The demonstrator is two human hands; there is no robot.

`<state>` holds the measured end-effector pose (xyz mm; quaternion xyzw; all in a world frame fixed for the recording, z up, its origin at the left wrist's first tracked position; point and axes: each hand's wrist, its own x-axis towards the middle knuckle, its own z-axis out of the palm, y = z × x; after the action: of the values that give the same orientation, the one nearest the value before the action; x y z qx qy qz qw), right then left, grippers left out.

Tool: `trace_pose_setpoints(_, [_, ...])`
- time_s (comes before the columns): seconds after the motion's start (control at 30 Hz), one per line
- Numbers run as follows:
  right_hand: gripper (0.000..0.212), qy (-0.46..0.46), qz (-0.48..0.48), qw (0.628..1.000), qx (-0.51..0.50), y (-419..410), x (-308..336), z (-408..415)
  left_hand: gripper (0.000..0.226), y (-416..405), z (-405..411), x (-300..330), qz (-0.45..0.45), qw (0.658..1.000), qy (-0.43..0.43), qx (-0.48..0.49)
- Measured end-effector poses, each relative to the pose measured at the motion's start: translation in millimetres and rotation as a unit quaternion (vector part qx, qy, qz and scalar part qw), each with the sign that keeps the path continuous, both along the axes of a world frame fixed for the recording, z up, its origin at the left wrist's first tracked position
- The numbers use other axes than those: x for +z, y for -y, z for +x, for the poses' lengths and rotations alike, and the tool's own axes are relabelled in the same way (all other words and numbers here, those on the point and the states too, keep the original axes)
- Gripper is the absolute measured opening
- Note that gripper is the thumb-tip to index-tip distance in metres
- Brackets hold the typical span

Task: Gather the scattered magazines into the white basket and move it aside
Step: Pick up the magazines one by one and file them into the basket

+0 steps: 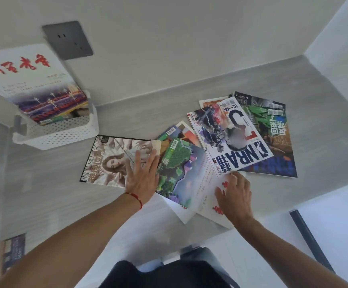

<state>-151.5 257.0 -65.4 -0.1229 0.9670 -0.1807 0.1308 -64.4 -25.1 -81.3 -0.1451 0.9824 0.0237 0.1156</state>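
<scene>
Partly done, by the look of it. Spread across the pale grey tabletop [189, 96]: a fan of loose glossy magazines — the blue-and-white basketball magazine [234, 136] overlapping the dark green-and-blue cover [272, 138], the green landscape cover [179, 173] below those, the sepia portrait magazine [115, 161] furthest left. Already loaded, well apart at the far left: the white perforated plastic basket [58, 132], with a white magazine bearing red calligraphy [27, 80] propped on a short stack inside. Still on the table, not yet moved aside. Lower right, a white magazine with red characters [208, 202] jutting over the table edge. Left hand [142, 179] flat, fingers straight, pressing where the sepia and landscape covers meet. Right hand [234, 194] lying on the white magazine, fingers bent at its top edge — gripping or merely resting, impossible to tell. Remaining, as a judgement: most of the gathering, then the shift of the basket.
</scene>
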Motion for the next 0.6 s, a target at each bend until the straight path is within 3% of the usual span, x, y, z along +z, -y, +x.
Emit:
trace_pose_setpoints(0.23, [0.049, 0.092, -0.11, 0.969, -0.202, 10.4, 6.7, -6.0, 0.077, -3.6, -1.7, -7.9, 0.054, 0.998, -0.021, -0.03])
trace_pose_setpoints(0.33, [0.058, 0.136, -0.188, 0.91, -0.344, 4.3, 10.2, -11.8, 0.07, 5.6, 5.9, -14.3, 0.076, 0.996, -0.014, -0.043])
trace_pose_setpoints(0.4, [0.053, 0.157, -0.24, 0.86, -0.422, -5.8, 13.2, -11.6, 0.067, 13.9, 9.8, -16.3, 0.089, 0.995, -0.008, -0.052])
trace_pose_setpoints(0.5, [0.024, 0.211, -0.279, 0.827, -0.44, -17.2, 17.1, -0.3, 0.064, 19.9, 10.5, -14.4, 0.077, 0.994, 0.016, -0.073])
trace_pose_setpoints(0.6, [0.023, 0.21, -0.312, 0.826, -0.421, -21.1, 26.4, 21.9, 0.067, 12.7, 11.2, -1.6, 0.07, 0.993, 0.058, -0.078])
